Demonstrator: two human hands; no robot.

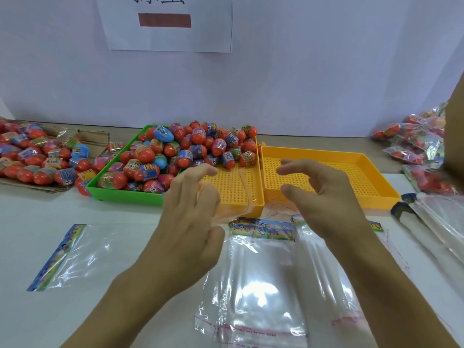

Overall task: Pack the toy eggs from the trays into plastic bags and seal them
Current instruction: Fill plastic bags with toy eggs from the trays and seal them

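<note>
Two hands up over the yellow trays: my left hand (190, 212) pinches a clear plastic bag (233, 194), right hand (324, 194) spread, holding nothing. Toy eggs (175, 156) sit heaped in green tray (120, 194) & far end of yellow tray (258, 187). Step: opening bag. Next, prob. grab eggs w/ right.

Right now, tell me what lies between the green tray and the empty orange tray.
Head view: another orange perforated tray, eggs piled at its far end, sits between green tray and empty orange tray.
</note>
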